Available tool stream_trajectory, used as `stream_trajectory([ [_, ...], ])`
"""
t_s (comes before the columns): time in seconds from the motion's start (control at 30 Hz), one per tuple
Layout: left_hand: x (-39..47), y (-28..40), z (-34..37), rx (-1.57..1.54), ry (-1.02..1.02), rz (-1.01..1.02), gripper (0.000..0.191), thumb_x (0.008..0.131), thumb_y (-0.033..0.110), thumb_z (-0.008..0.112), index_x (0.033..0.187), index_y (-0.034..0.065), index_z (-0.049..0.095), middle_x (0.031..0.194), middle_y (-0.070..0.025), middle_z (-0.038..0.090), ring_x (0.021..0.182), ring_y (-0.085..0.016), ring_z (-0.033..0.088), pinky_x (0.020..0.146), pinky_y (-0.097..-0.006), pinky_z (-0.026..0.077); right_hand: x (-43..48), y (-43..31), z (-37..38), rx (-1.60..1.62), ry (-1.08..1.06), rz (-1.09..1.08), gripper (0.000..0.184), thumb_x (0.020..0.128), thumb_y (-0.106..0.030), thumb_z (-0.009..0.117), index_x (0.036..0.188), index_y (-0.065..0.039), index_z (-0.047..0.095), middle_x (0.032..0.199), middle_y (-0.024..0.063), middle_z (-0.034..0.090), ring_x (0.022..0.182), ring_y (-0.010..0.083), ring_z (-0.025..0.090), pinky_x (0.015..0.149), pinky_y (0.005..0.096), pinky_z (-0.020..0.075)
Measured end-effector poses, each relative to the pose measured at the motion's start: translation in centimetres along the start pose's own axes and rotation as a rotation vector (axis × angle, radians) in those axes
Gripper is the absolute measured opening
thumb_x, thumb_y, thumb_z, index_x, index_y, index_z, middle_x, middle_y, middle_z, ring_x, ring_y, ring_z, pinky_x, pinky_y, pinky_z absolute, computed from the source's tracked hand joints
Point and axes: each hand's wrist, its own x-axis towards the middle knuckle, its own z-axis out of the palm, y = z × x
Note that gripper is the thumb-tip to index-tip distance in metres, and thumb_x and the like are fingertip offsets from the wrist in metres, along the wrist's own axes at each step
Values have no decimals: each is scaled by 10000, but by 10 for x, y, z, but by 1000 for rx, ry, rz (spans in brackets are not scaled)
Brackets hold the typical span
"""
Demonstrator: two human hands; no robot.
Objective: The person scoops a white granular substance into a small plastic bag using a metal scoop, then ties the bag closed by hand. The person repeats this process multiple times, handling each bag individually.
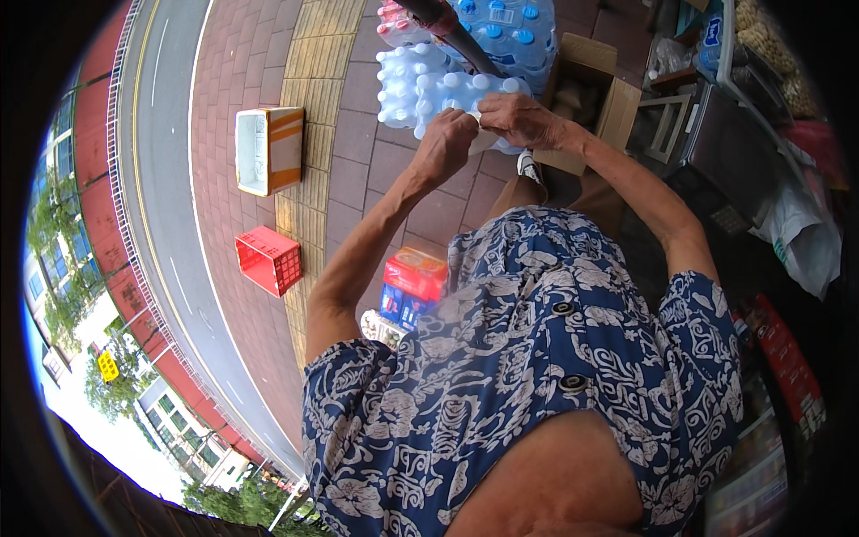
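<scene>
My left hand and my right hand are close together in front of my body, fingers curled and pinching. Between and below them shows a pale, thin, bag-like piece, gripped by both hands; its exact kind is unclear. Just beyond my fingers are shrink-wrapped packs of water bottles with white caps. Behind those stands a larger wrapped pack of blue-capped bottles. An open cardboard box, with brownish contents, sits to the right of my right hand.
A dark pole slants over the bottle packs. Left on the pavement stand a foam box and a red plastic crate. Red and blue cartons are by my left side. Crowded stall goods and a white plastic bag line the right.
</scene>
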Motion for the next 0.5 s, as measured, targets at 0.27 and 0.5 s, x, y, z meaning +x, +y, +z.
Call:
stream_trajectory([
  [0.27,4,3,0,34,-27,-19,53,824,-39,648,809,-3,612,821,-145,632,796,-333,620,704,-413,504,0,1,2,-46,29,-26,127,730,12,707,849,-4,668,858,101,629,867,276,615,751,365,518],
  [0.5,9,5,2,-16,7,-76,43,833,-27,626,813,11,622,823,-141,631,788,-341,619,702,-422,500,-3,6,6,-8,73,-42,153,735,55,701,867,19,634,882,114,573,861,286,577,731,368,507],
])
